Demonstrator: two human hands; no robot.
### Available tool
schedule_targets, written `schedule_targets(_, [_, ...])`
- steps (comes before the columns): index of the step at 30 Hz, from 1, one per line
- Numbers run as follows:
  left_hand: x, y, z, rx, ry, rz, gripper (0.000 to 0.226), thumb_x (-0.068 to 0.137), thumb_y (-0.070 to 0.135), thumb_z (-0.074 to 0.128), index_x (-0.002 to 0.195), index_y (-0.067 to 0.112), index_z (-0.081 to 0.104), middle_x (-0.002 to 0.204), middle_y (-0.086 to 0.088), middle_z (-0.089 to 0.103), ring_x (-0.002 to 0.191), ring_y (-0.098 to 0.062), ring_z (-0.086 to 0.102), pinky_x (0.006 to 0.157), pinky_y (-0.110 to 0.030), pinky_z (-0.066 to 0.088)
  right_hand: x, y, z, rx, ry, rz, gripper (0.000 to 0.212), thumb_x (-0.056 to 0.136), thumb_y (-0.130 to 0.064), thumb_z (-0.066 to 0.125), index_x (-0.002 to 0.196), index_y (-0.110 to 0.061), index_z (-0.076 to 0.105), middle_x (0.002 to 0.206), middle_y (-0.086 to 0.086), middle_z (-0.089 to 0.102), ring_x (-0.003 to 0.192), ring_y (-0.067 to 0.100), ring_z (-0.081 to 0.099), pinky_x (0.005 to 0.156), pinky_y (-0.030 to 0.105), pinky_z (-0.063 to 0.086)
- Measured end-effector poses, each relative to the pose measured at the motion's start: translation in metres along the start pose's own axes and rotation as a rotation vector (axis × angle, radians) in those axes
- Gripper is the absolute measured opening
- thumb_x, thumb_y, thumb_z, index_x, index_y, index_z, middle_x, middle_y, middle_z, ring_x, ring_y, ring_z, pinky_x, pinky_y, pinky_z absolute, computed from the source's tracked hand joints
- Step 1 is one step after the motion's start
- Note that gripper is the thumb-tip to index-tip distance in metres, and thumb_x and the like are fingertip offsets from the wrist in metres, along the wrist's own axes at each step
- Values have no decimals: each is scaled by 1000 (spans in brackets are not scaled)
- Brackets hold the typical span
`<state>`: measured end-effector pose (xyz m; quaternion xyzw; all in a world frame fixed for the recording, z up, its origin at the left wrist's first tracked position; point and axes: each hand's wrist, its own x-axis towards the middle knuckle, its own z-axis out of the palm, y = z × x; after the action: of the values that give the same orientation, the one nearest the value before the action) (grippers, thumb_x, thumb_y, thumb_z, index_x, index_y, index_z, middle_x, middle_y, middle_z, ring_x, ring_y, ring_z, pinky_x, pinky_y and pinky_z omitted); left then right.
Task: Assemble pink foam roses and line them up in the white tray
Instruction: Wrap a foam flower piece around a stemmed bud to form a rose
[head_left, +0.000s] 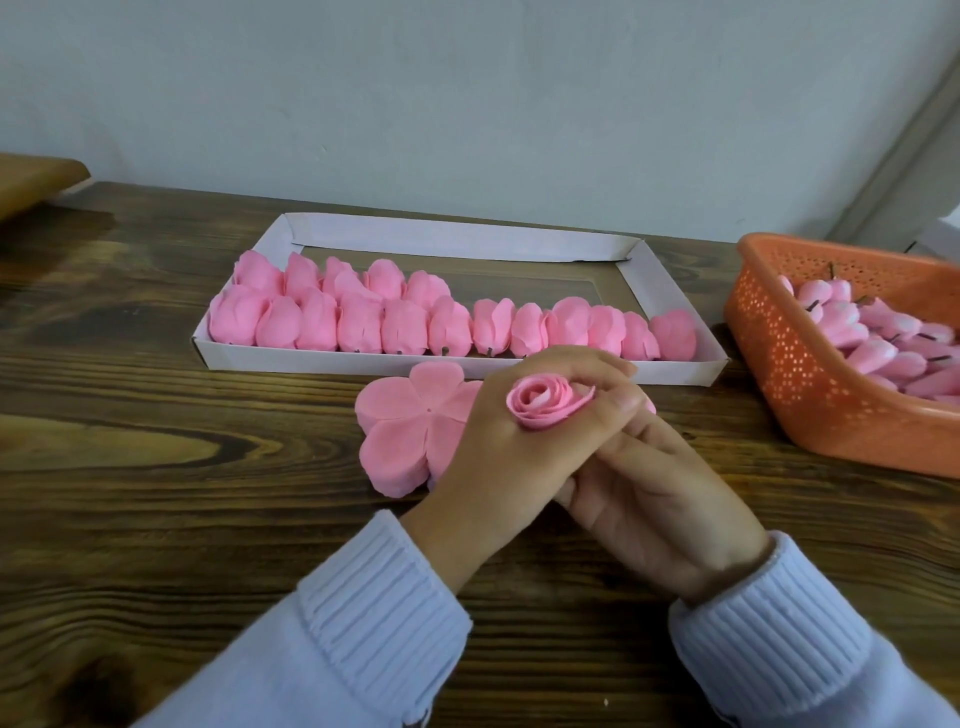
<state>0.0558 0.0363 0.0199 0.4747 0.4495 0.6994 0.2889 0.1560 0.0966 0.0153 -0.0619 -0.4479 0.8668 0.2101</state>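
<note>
Mid-assembly, the left hand (498, 447) curls snugly around a foam rose (545, 408) held just before the white tray (670, 280), the right hand (660, 499) pinching it from below; next probably comes another layer from the petal stack (405, 431) underneath.

Probably a home craft spot: wooden table (156, 467), plain wall (467, 104), orange basket (779, 364) of pink buds (883, 338).

Seventeen finished roses (402, 327); one rolled rose (540, 406); one tray (457, 240); one basket (810, 387)
</note>
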Motion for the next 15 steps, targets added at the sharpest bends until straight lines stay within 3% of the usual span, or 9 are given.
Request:
schedule_targets(3, [1,-2,-1,9,16,-17,12,80,13,62,82,6,71,99,-5,71,96,-14,67,81,-27,52,1,0,1,21,-39,-3,33,82,-14,56,113,-11,68,118,13,66,112,24,62,95,36,52])
schedule_targets(7, [0,-2,-1,-9,8,-35,15,82,12,59,86,6,72,97,-2,72,97,-10,66,79,-20,50,3,0,2,-41,49,96,36,85,-30,57,114,-12,68,118,15,61,107,23,62,87,35,55])
schedule_targets(11, [-1,-2,0,23,-2,-24,15,83,13,60,89,4,71,95,-1,72,94,-8,67,79,-19,50,1,1,2,-28,62,68,28,87,-23,60,109,-9,71,113,13,67,105,22,65,90,36,55])
schedule_targets(15, [-1,-3,2,29,44,-18,15,81,19,66,94,11,70,89,-3,73,83,-8,68,73,-20,53,1,-1,-3,30,75,4,46,80,-16,64,123,-2,57,120,18,63,110,28,61,95,41,50])
